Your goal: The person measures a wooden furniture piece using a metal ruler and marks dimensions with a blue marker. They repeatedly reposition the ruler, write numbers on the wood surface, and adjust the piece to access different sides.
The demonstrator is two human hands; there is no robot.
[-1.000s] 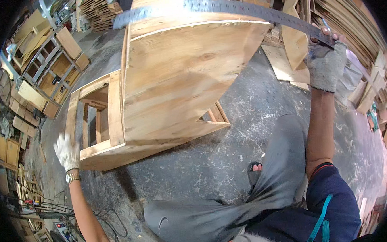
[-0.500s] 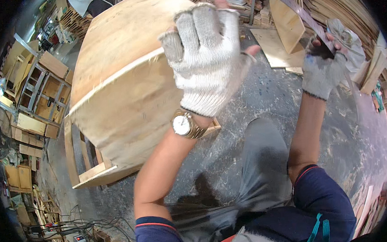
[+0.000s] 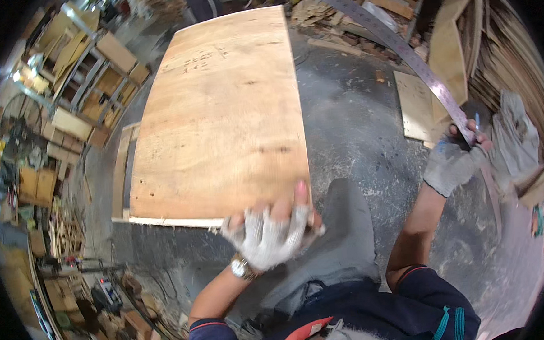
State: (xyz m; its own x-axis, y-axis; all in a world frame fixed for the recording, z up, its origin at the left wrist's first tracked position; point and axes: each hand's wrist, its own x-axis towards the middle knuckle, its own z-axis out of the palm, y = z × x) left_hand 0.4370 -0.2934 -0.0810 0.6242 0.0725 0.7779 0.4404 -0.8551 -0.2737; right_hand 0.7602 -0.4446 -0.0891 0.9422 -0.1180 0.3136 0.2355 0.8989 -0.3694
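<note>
From where I stand, the plywood panel (image 3: 231, 116) is right in front of the person, its broad face turned up and pencil-like marks scribbled near its far end. The left hand (image 3: 268, 235), in a white knitted glove with bare fingertips, lies over the near edge by the right corner; its fingers are slightly spread and bent, tips on the wood, though I can't tell whether they grip it from below. A metal wristwatch (image 3: 240, 268) sits on that wrist. Off to the side, well apart from the panel, the right hand (image 3: 455, 159), gloved in grey, has its fingers closed around the near end of a long steel ruler (image 3: 409, 55), which reaches up and away past the panel's right side. A slim bluish thing pokes up by those fingers, too small for me to name. Past the panel's left edge shows a wooden frame (image 3: 123, 173), low above the grey concrete floor (image 3: 356, 127). On the right, a flat plywood offcut (image 3: 412, 105) lies near tall stacked boards (image 3: 508, 62), and a pale crumpled sheet (image 3: 513, 133) is just beside them.
</note>
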